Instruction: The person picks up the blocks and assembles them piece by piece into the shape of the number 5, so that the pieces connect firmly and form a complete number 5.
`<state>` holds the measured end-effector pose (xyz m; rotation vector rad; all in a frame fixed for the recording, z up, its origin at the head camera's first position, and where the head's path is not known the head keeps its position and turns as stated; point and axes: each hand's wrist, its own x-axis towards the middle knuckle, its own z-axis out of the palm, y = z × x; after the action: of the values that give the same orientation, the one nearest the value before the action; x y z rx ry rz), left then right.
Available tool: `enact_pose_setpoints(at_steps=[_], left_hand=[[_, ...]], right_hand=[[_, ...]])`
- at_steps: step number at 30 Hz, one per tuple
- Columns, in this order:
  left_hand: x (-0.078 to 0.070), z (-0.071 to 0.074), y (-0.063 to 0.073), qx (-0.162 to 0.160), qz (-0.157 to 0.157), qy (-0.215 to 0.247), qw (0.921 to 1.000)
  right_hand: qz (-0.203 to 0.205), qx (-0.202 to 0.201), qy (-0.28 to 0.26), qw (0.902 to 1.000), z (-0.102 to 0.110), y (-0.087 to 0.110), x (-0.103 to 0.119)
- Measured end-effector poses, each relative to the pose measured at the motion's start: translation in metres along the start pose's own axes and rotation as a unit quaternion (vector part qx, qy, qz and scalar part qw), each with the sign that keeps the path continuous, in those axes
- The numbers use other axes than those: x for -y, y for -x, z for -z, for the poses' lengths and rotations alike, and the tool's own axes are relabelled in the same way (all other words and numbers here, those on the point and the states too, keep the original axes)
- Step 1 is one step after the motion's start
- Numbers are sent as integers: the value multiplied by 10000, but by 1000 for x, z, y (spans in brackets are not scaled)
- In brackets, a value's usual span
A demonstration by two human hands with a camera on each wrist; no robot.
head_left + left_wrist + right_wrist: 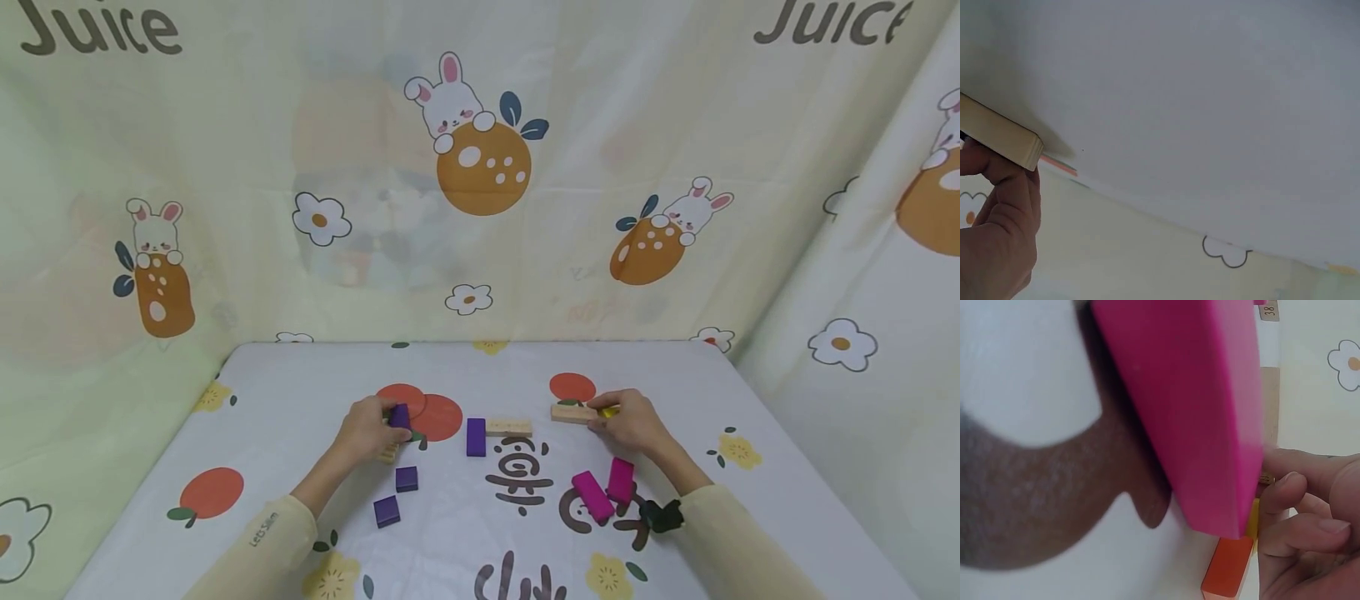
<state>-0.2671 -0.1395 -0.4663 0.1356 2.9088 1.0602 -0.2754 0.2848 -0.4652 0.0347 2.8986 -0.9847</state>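
My left hand (367, 429) pinches a purple block (400, 416) between thumb and fingers. Below that hand, the end of a wooden block (388, 452) shows; in the left wrist view a wooden block (1000, 132) overlaps the fingertips. On the right, my right hand (630, 421) grips one end of a long wooden block (573, 413) lying sideways. A yellow block (611, 412) peeks out behind its fingers. The right wrist view has an orange block (1229, 569) beside the right hand, with a pink block (1191, 425) large in front.
Between the hands, an upright-lying purple block (476, 437) meets a wooden block (508, 427) at a corner. Two small purple blocks (407, 478) sit nearer, at left. Two pink blocks (592, 497) lie by the right forearm. A patterned curtain (375, 275) stands behind the table (300, 383).
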Motion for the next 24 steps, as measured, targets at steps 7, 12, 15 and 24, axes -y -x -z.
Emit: enact_pose_setpoints(at_steps=[7,12,15,24], left_hand=[[-4,2,1,-158,78,353,9992],[-5,3,1,-185,56,395,9990],[-5,2,1,-153,39,486,9987],[-15,-2,8,31,42,874,9962]], right_hand=[[97,-71,-50,9999,-1,0,-3],[-16,-38,-162,9999,1,0,-5],[-101,0,-310,9995,3,1,-5],[-231,110,-932,9953,9,8,0]])
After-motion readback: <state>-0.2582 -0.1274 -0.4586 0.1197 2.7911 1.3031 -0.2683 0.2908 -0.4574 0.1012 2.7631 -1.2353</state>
